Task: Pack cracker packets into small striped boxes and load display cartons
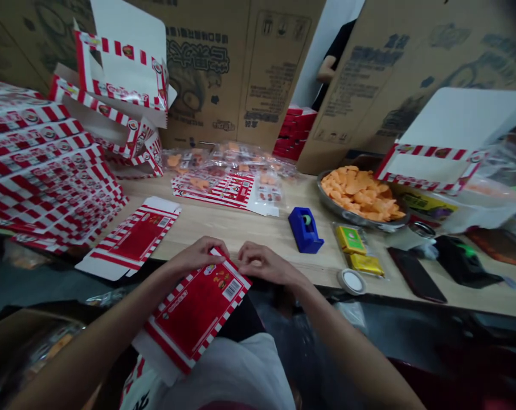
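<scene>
A flattened red-and-white striped cardboard box (192, 310), its barcode side up, lies slanted over my lap below the table edge. My left hand (200, 255) grips its far end, thumb on top and fingers behind. At the far right corner my right hand (264, 263) is closed, thumb and fingers pinched at the box's edge; what lies between the fingertips is partly hidden. Another flat box (134, 236) rests on the table to the left, jutting over the front edge. Ahead of my right hand stands a blue tape dispenser (304, 230).
A tall stack of flat boxes (40, 165) and several opened boxes (121, 74) stand at left. Clear packets (236, 156) lie at the back. To the right are a metal bowl (347, 216) of orange pieces, yellow packets (352, 240), a phone (416, 274) and a black dispenser (465, 262).
</scene>
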{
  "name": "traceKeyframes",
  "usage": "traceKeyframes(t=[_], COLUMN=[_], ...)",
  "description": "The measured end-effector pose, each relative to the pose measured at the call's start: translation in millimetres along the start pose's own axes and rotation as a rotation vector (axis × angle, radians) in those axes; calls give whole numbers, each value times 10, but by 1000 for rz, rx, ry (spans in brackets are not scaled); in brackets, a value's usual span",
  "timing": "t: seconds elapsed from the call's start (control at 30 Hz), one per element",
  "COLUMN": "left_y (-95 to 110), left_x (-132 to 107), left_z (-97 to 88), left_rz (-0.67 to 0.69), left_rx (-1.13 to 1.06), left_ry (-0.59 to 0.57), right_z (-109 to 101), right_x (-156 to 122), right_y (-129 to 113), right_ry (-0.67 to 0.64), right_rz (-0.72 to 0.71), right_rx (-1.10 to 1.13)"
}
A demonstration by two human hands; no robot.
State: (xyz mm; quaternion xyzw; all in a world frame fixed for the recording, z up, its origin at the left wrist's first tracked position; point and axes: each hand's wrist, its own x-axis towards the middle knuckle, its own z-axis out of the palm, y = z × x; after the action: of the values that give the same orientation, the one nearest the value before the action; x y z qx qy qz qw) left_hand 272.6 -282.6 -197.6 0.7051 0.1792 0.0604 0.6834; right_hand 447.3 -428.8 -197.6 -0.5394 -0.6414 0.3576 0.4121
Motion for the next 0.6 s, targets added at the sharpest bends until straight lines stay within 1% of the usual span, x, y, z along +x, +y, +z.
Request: traceKeyframes(t=[0.03,0.1,0.13,0.17,0.2,0.23,0.27,0.3,0.33,0.37,0.4,0.43,0.47,0.5,0.53,0.57,0.6], left_y=[3,23,44,71,105,144,184,220,247,261,257,235,192,130,53,-36,-131], left_x=[-9,-52,-83,-119,-158,-196,-231,-262,-288,-310,-329,-349,-371,-397,-429,-468,-513], left_z=[16,29,28,25,21,16,9,-1,-18,-42,-74,-114,-159,-208,-256,-302,-343], left_rz=[19,39,39,39,39,41,42,47,56,69,79,85,89,96,108,120,127], left_rx=[13,21,25,30,31,33,34,36,36,21,-14,-78,-169,-272,-371,-447,-483], left_ry=[-14,-17,-24,-39,-65,-107,-158,-204,-230,-215,-146,-12,182,418,663,875,1022], right_z=[38,89,107,128,155,193,243,300,361,417,462,488,495,483,456,421,382], right_x=[99,231,264,281,284,280,272,265,263,270,287,313,348,388,431,477,524], right_y=[-3,48,85,122,152,174,188,195,195,192,187,182,177,177,182,195,220], right_ry=[-19,14,35,26,-13,-81,-176,-282,-362,-389,-363,-297,-202,-108,-46,-23,-24], right_rz=[-4,39,92,162,233,292,331,356,367,375,387,398,399,385,362,341,324], right_rx=[-59,-179,-208,-184,-95,51,232,423,598,738,839,910,961,991,988,956,904])
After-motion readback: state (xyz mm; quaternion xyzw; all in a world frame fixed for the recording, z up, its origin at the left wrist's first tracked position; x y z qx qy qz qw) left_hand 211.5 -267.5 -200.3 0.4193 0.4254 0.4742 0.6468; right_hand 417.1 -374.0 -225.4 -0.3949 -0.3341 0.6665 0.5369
